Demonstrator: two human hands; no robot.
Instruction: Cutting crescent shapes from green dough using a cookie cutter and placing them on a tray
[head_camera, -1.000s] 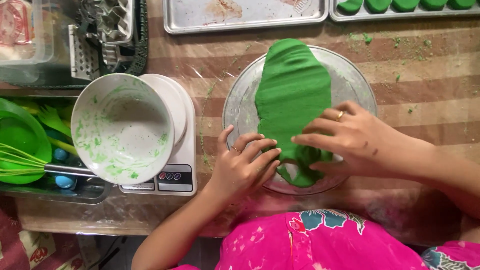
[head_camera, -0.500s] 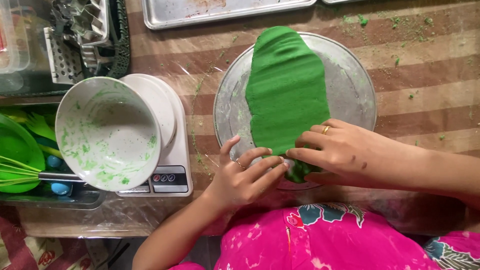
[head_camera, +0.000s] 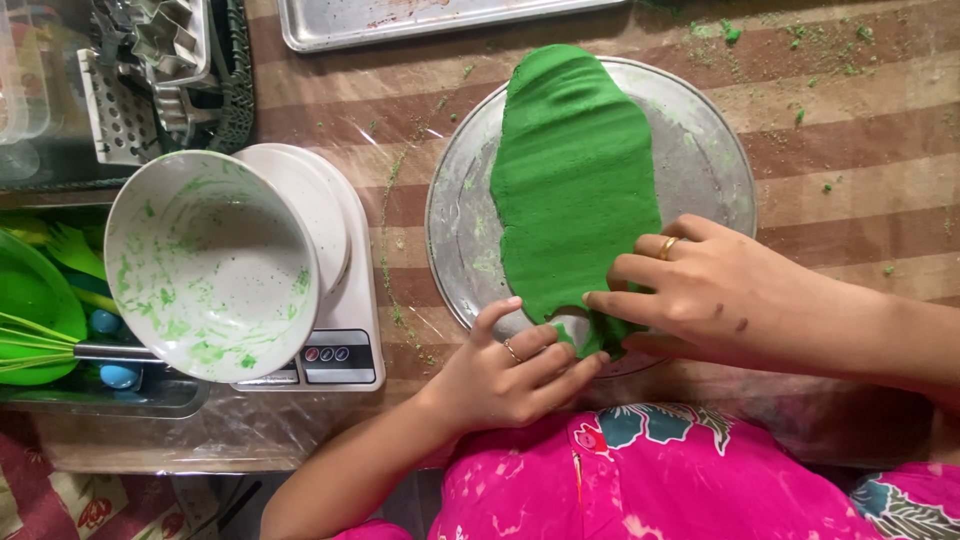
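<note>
Green dough sheet: flattened oblong, lies on round metal tray, near end pinched up at tray's near rim. Left hand: fingers together, tips touching dough's near edge. Right hand: fingers curled, pinching same edge, gold ring on finger. White bowl, green-smeared, tilted on kitchen scale, left of tray. Baking pan at far table edge.

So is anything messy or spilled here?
Yes. Green crumbs lie scattered on the striped table beyond the round metal plate, and more trail beside the scale. The white bowl is smeared green inside. The green dough overhangs the plate's far rim.
</note>
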